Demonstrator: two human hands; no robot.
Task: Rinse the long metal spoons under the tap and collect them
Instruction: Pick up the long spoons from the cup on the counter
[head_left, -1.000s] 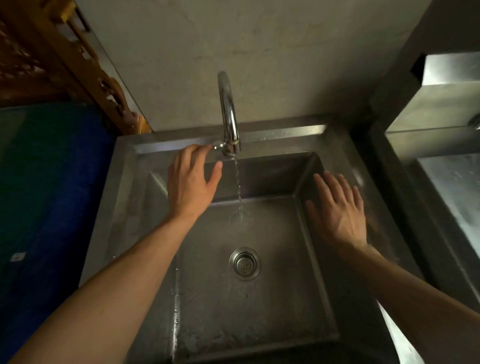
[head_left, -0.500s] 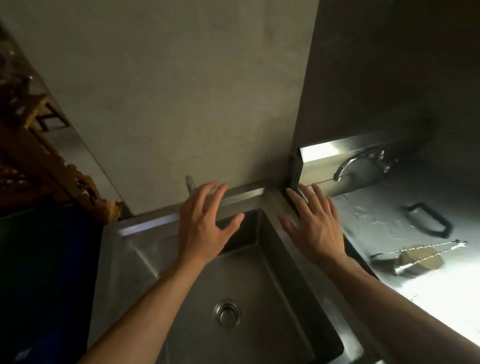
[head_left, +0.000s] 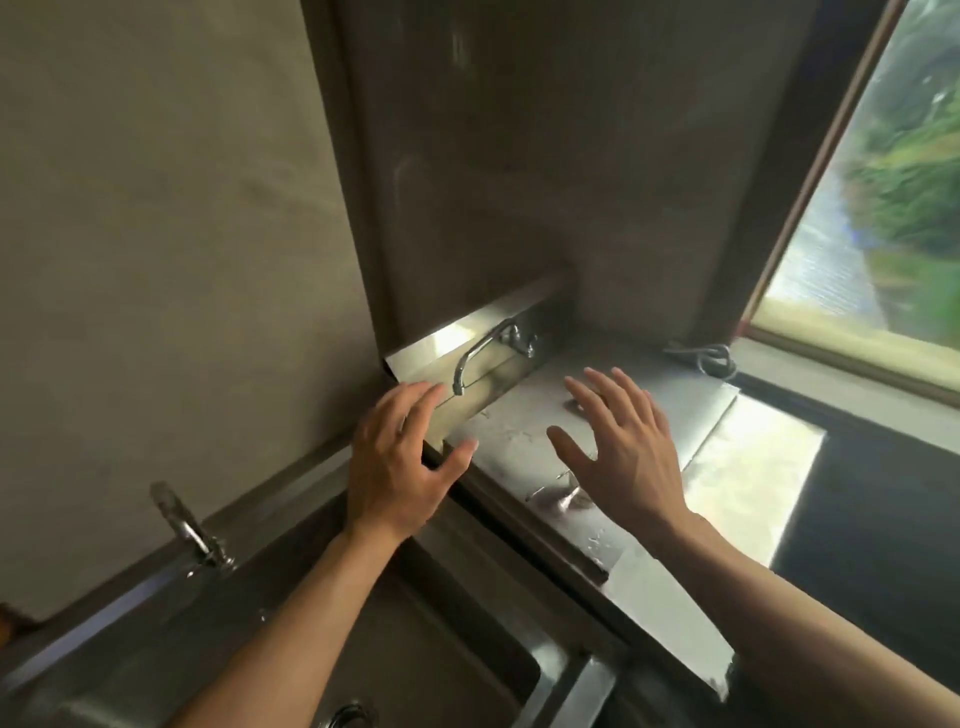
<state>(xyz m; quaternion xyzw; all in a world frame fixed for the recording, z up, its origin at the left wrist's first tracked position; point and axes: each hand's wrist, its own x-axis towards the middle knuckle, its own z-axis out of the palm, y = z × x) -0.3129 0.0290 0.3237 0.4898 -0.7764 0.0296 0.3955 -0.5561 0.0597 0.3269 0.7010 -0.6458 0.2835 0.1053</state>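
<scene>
Steel surfaces fill the view — a sink (head_left: 291, 670) with its tap (head_left: 189, 530) at lower left, a wet table (head_left: 524, 436) beyond. Both hands hover empty with fingers spread: left hand (head_left: 397, 467) over the sink's corner, right hand (head_left: 623, 452) above the table. Something blurred, perhaps the spoons (head_left: 558, 499), lies by the right hand — I cannot tell.

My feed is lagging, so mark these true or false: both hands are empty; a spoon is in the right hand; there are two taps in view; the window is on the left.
1. Both hands are empty. True: the left hand and right hand have spread fingers and hold nothing.
2. A spoon is in the right hand. False: it holds nothing.
3. Two taps are in view. True: the sink tap and a counter tap.
4. The window is on the left. False: the window is at the right.
</scene>
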